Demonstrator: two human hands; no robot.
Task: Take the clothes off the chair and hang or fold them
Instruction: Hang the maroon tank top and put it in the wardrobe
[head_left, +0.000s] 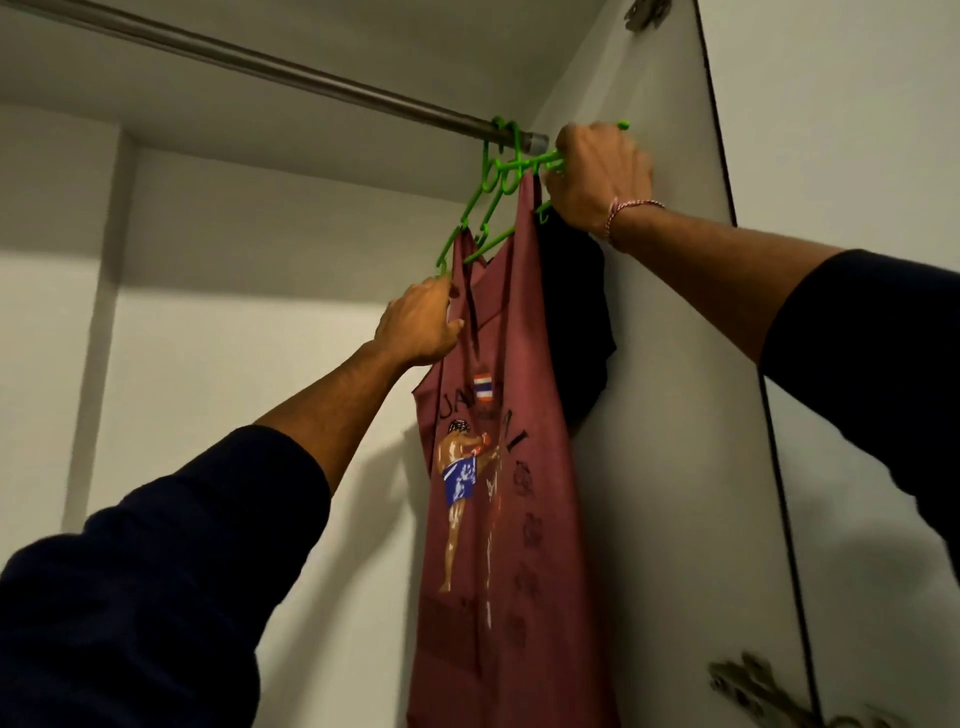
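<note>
A maroon sleeveless shirt (519, 519) with a boxer print hangs on a green plastic hanger (480, 218) hooked over the metal wardrobe rail (291, 73). Behind it hangs a dark garment (576, 322) against the wardrobe's right wall. My left hand (421, 322) holds the shirt's left shoulder just below the hanger's end. My right hand (597, 176) grips the right end of a green hanger up by the rail's end. More than one green hook sits on the rail.
The wardrobe's white back wall (260, 312) and right side panel (675, 415) enclose the space. An open door (857, 156) with metal hinges (748, 680) stands at the right. The rail runs bare to the left.
</note>
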